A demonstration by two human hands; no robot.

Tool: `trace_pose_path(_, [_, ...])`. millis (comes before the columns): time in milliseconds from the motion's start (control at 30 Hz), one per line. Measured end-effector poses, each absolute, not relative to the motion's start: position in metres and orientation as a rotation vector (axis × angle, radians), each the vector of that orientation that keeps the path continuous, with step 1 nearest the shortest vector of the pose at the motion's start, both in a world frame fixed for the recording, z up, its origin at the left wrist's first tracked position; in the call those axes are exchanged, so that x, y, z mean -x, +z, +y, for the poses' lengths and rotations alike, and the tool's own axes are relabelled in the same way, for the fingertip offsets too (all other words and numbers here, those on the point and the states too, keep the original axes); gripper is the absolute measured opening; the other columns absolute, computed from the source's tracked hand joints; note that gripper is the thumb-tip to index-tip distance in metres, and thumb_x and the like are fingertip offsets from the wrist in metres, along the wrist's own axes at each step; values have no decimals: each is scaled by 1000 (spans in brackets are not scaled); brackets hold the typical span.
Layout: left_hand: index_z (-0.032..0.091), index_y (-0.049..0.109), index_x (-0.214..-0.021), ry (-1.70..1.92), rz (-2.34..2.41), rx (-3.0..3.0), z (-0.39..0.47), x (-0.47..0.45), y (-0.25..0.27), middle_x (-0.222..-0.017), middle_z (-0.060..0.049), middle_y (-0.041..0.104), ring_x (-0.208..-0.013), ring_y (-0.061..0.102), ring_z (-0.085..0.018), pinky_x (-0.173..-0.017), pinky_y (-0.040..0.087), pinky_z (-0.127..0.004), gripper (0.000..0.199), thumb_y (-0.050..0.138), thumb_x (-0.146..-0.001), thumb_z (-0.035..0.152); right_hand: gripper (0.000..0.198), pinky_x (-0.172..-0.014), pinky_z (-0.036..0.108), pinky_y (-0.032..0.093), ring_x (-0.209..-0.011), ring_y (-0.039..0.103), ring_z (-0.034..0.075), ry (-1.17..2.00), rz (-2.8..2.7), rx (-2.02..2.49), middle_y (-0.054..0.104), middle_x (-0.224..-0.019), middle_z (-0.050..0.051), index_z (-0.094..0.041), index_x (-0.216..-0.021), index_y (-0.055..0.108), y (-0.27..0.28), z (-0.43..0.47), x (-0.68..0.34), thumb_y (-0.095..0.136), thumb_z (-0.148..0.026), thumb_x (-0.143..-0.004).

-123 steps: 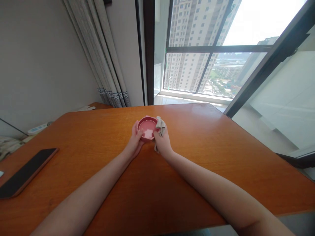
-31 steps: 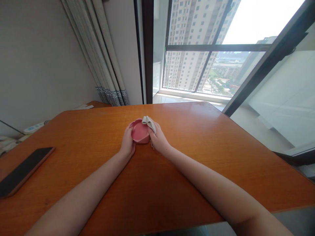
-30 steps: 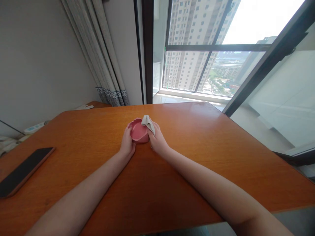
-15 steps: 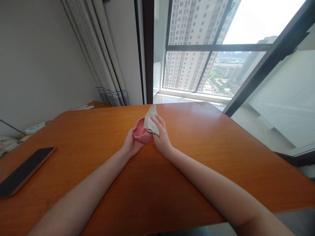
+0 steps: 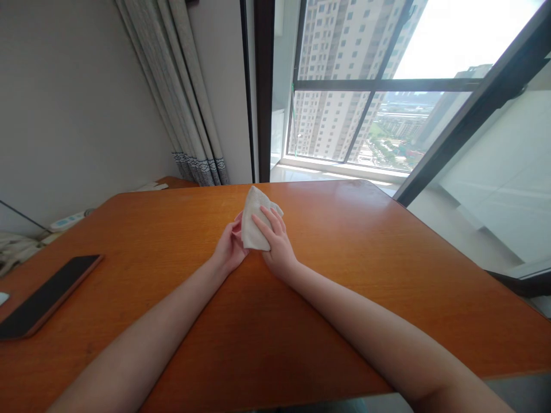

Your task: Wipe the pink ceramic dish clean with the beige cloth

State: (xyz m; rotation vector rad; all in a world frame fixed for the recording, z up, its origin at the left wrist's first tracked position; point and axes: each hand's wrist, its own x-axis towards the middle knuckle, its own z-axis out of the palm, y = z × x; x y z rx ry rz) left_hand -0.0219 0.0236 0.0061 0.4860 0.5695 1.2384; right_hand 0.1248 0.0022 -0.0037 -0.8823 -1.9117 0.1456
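Observation:
Just above the wooden table [image 5: 344, 241], my left hand [image 5: 229, 249] is closed around the left side of a pink bowl [image 5: 237, 226]. Only a narrow strip of the bowl shows, since a white cloth [image 5: 255, 221] covers most of it. My right hand [image 5: 278, 246] grips this cloth, with fingers bent over its face, and holds it against the bowl's right side and opening. Whether the right fingers also touch the bowl is hidden by the cloth.
A dark flat phone-like slab [image 5: 47, 295] with a reddish-brown edge lies on the table at left. Behind the left edge are a white remote-like object [image 5: 68, 221] and crumpled fabric [image 5: 17, 252]. A grey curtain [image 5: 185, 115] and a large window [image 5: 370, 86] stand beyond the table.
The cloth has moved left and spread across the bowl's opening, hiding most of the bowl. My right hand has shifted slightly left and down with it, while my left hand keeps its hold.

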Motion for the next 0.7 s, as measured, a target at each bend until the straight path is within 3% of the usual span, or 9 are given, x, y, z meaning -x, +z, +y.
trace_pose_path(133, [15,56,-121,1192,560,-480,20,20,10,-98,-6,71,-86,66,-20,-81,52,-32,41,50,-83,30,58,-112,48,27,-136,29,25,237,-1804,845,32,-146,5,-30,-137,41,-1,7,-134,49,-13,-82])
trace_pose_path(300, [17,56,-123,1165,523,-576,18,16,10,-112,-7,67,-101,62,-21,-92,48,-35,40,50,-84,26,53,-112,46,27,-133,33,24,321,-1748,788,37,-143,5,-30,-133,46,-1,10,-136,49,-15,-83])
trace_pose_path(567, [17,63,-111,1111,669,-584,20,17,4,-107,-6,69,-92,64,-19,-80,52,-31,32,55,-83,29,32,-104,39,37,-115,51,20,468,-1502,818,59,-119,7,-23,-118,57,-8,28,-139,42,-28,-91])
trace_pose_path(700, [18,61,-113,1183,702,-526,19,13,3,-106,-5,69,-91,64,-18,-78,53,-32,33,54,-83,27,34,-103,39,38,-115,52,20,541,-1484,855,60,-122,7,-22,-122,54,-12,29,-137,38,-30,-93])
